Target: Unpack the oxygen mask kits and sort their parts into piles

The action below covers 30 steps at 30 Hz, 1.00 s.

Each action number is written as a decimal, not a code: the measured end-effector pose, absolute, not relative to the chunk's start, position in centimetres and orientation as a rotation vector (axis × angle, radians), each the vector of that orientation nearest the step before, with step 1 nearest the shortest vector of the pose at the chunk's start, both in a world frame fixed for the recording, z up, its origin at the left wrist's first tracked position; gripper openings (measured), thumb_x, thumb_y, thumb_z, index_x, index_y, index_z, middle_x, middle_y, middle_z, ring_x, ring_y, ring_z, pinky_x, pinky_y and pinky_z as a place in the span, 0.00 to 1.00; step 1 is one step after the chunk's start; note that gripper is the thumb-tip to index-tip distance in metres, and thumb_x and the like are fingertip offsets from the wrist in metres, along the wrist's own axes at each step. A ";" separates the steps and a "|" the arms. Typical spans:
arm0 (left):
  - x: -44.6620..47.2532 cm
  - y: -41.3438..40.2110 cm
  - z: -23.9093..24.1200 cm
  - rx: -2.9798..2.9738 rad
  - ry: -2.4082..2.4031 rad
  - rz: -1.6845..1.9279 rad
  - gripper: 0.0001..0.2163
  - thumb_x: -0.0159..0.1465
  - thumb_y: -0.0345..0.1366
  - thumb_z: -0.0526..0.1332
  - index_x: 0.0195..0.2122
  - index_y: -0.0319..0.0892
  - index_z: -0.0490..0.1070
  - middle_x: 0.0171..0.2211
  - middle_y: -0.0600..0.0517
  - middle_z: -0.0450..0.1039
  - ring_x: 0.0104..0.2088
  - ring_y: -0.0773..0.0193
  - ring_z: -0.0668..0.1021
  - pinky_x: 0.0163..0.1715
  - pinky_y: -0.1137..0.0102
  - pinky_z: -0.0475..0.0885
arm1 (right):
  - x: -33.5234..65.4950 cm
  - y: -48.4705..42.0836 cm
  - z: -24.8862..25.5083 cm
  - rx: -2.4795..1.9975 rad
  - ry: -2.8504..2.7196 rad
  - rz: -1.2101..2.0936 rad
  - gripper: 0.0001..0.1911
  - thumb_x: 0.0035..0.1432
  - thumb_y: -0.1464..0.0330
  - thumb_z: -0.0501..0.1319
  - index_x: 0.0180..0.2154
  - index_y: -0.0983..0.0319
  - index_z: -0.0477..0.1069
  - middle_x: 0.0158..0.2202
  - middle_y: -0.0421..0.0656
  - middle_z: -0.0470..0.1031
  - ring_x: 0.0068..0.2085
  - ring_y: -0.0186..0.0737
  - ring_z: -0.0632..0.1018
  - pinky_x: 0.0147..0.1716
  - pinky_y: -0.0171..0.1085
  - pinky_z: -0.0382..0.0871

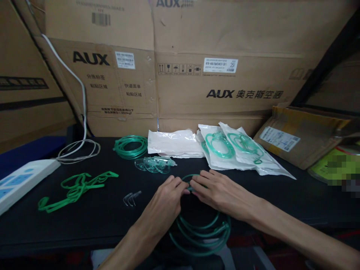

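A loose coil of translucent green plastic tubing point(203, 236) hangs nearest, reaching past the front edge of the flat black tabletop point(112, 221), and the left hand point(169, 192) and right hand point(216, 189) pinch its upper part between close-set fingertips, though the exact piece held is mostly hidden. Left of them lie three small clear curved strips point(131, 198) and a tangle of flat bright-green straps point(80, 189); behind them sit clear green-tinted plastic fittings point(157, 164) and flat white plastic packets point(176, 141).
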<state>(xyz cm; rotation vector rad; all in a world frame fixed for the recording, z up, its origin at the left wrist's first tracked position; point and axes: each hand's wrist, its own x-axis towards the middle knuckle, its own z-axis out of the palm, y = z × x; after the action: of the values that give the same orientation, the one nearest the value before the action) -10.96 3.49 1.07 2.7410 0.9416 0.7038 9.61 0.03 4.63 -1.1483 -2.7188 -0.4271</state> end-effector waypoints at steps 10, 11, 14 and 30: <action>-11.8 4.1 1.0 2.543 0.975 0.839 0.06 0.70 0.25 0.55 0.39 0.42 0.69 0.37 0.53 0.69 0.37 0.64 0.76 0.39 0.70 0.73 | 12.0 0.6 8.1 -1.329 -2.510 0.163 0.13 0.71 0.65 0.54 0.43 0.62 0.75 0.38 0.47 0.80 0.38 0.43 0.79 0.39 0.39 0.71; -12.0 4.3 0.9 2.508 0.987 0.854 0.07 0.70 0.25 0.55 0.38 0.43 0.69 0.37 0.54 0.69 0.37 0.65 0.76 0.39 0.71 0.73 | 12.7 0.7 8.6 -1.397 -2.414 0.181 0.13 0.70 0.63 0.55 0.43 0.62 0.75 0.39 0.47 0.80 0.39 0.44 0.79 0.40 0.40 0.70; -12.2 4.5 0.8 2.473 0.960 0.863 0.07 0.70 0.27 0.55 0.39 0.44 0.71 0.38 0.54 0.71 0.39 0.65 0.77 0.42 0.70 0.74 | 14.3 0.1 9.5 -1.510 -2.215 0.238 0.16 0.68 0.57 0.57 0.43 0.60 0.76 0.38 0.45 0.80 0.37 0.44 0.78 0.40 0.41 0.70; -11.5 4.4 1.7 2.498 1.029 0.860 0.13 0.67 0.32 0.63 0.52 0.49 0.72 0.51 0.51 0.72 0.46 0.59 0.80 0.48 0.64 0.77 | 21.2 -6.2 11.6 -1.262 -0.673 0.559 0.10 0.57 0.56 0.68 0.34 0.54 0.76 0.38 0.42 0.76 0.35 0.37 0.78 0.34 0.32 0.75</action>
<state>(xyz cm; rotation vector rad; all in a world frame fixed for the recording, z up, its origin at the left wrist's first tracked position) -11.47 4.45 1.66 2.4976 1.0291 0.8605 21.25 -6.19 11.55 -1.2623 -0.6731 0.5594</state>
